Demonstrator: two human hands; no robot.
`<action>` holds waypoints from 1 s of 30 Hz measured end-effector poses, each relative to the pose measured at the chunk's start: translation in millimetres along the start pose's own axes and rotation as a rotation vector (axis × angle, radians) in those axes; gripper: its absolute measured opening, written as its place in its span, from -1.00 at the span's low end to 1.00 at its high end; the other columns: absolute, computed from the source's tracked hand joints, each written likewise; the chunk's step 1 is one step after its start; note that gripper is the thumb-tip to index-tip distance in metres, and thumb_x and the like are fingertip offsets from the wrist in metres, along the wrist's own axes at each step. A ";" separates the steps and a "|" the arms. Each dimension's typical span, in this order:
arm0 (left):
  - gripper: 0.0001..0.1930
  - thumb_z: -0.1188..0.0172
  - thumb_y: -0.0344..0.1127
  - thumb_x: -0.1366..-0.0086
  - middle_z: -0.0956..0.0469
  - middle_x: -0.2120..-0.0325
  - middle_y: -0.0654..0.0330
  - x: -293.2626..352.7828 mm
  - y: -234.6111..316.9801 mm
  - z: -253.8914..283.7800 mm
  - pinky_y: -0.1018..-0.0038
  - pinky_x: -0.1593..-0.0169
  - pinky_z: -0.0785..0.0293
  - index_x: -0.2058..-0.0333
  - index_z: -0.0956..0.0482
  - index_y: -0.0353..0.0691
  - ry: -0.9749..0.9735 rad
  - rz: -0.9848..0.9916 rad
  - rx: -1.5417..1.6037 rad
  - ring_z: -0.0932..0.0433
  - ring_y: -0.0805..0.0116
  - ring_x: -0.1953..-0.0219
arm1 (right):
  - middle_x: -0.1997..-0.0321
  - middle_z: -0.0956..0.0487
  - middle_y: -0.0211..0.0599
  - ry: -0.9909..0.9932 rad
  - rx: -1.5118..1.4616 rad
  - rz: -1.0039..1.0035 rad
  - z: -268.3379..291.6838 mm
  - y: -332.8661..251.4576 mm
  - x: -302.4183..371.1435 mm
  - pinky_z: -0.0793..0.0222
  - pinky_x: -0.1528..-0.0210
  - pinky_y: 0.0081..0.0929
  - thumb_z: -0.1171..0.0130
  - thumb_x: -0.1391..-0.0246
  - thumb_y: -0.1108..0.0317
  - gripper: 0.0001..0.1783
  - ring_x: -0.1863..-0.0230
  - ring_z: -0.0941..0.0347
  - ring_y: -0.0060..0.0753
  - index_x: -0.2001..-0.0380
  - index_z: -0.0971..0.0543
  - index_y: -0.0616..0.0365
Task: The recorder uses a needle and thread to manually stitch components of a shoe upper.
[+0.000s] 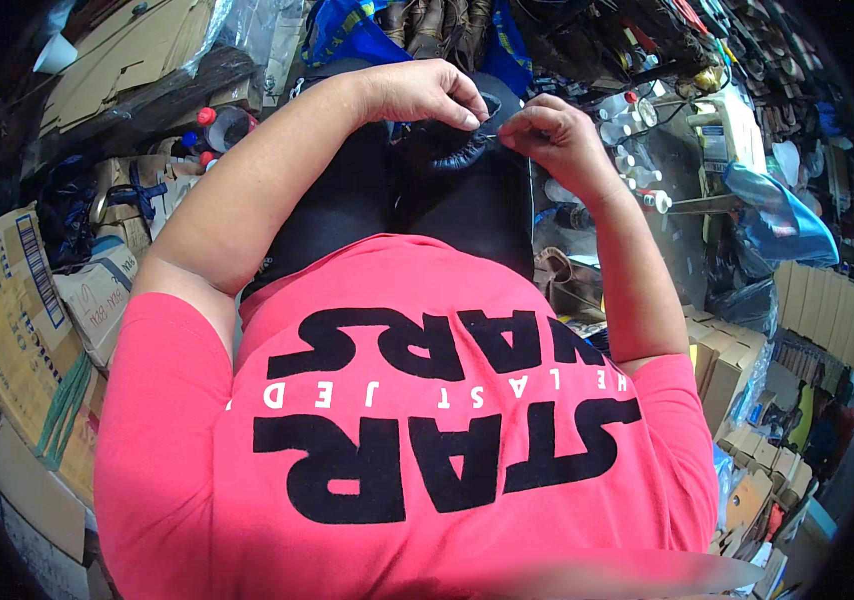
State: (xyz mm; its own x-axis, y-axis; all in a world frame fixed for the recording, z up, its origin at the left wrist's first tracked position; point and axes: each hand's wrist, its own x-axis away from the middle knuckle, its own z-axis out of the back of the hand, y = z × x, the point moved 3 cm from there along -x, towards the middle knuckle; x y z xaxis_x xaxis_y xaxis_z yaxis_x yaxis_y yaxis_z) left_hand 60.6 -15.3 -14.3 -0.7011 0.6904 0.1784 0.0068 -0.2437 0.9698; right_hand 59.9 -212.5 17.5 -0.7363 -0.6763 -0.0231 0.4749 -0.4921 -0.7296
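Note:
A black, shiny, rounded piece that looks like a shoe [444, 150] rests between my knees, with a stitched or gathered edge. My hands partly cover it. My left hand [435, 95] is over its upper part, thumb and fingertips pinched together; what they grip is too small to make out. On the other side, my right hand [555, 140] is closed in a pinch, its fingertips near those of the left. A thin, pale strand [490, 134] spans the small gap between the fingertips, ending at my right hand; whether it is thread or a needle cannot be told.
Brown leather shoes [437, 28] lie on a blue bag [347, 35] ahead of me. Small clear bottles [617, 120] stand at right, near a blue plastic bag [787, 215]. Cardboard boxes [22, 300] and a red-capped container [229, 128] are at left.

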 end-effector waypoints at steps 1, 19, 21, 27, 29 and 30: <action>-0.68 -0.25 -0.22 -0.16 -0.56 0.35 0.32 0.8 -1.0 -0.1 0.57 0.20 -0.37 0.16 -0.59 -0.27 0.002 0.046 0.000 -0.45 0.57 0.32 | 0.44 -0.51 -0.40 -0.007 0.004 0.002 -4.4 1.4 1.3 -0.40 0.28 -0.58 -0.29 0.14 0.53 -0.84 0.36 -0.50 -0.53 0.40 -0.65 0.09; -0.65 -0.16 -0.38 -0.16 -0.55 0.26 0.29 -4.8 0.3 0.1 0.54 -0.02 -0.30 0.03 -0.54 -0.21 -0.169 0.094 -0.119 -0.44 0.49 0.18 | 0.40 -0.48 -0.21 -0.043 0.698 0.164 -13.1 -47.9 13.1 -0.35 0.25 -0.24 -0.13 0.17 0.49 -0.81 0.29 -0.50 -0.15 0.42 -0.63 0.00; -0.61 -0.15 -0.49 -0.12 -0.55 0.25 0.29 -7.4 -1.9 -0.1 0.53 -0.02 -0.32 0.02 -0.50 -0.26 -0.186 0.140 -0.160 -0.44 0.50 0.15 | 0.40 -0.48 -0.20 -0.103 0.756 0.170 -12.6 -52.1 5.9 -0.34 0.24 -0.25 -0.12 0.17 0.48 -0.81 0.28 -0.49 -0.15 0.42 -0.63 0.01; -0.56 -0.25 -0.55 -0.01 -0.54 0.29 0.30 -12.0 -13.2 1.8 0.52 0.02 -0.37 0.05 -0.48 -0.30 0.043 -0.062 0.096 -0.46 0.51 0.20 | 0.37 -0.51 -0.14 -0.184 0.666 0.143 -20.1 -45.7 -16.3 -0.40 0.26 -0.24 -0.15 0.15 0.43 -0.87 0.29 -0.50 -0.06 0.45 -0.62 0.07; -0.61 -0.32 -0.52 0.04 -0.52 0.38 0.32 -12.2 -17.3 3.4 0.56 0.08 -0.38 0.16 -0.52 -0.27 0.091 -0.107 0.123 -0.46 0.56 0.27 | 0.39 -0.51 -0.14 -0.196 0.468 0.010 -18.7 -38.2 -18.5 -0.41 0.26 -0.28 -0.21 0.13 0.44 -0.89 0.30 -0.48 -0.06 0.44 -0.62 0.13; -0.61 -0.32 -0.52 0.04 -0.52 0.38 0.32 -11.9 -19.1 3.2 0.56 0.08 -0.38 0.16 -0.52 -0.27 0.077 -0.097 0.117 -0.46 0.56 0.27 | 0.39 -0.52 -0.18 -0.210 0.461 0.023 -14.8 -35.7 -18.0 -0.42 0.26 -0.33 -0.24 0.12 0.43 -0.88 0.31 -0.49 -0.13 0.42 -0.63 0.13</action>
State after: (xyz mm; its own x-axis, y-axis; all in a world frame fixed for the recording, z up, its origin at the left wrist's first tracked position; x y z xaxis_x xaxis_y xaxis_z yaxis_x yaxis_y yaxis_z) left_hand 71.1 -16.7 -34.4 -0.7551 0.6514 0.0741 0.0164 -0.0942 0.9954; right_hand 49.1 -174.7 33.8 -0.6325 -0.7624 0.1366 0.6885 -0.6343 -0.3517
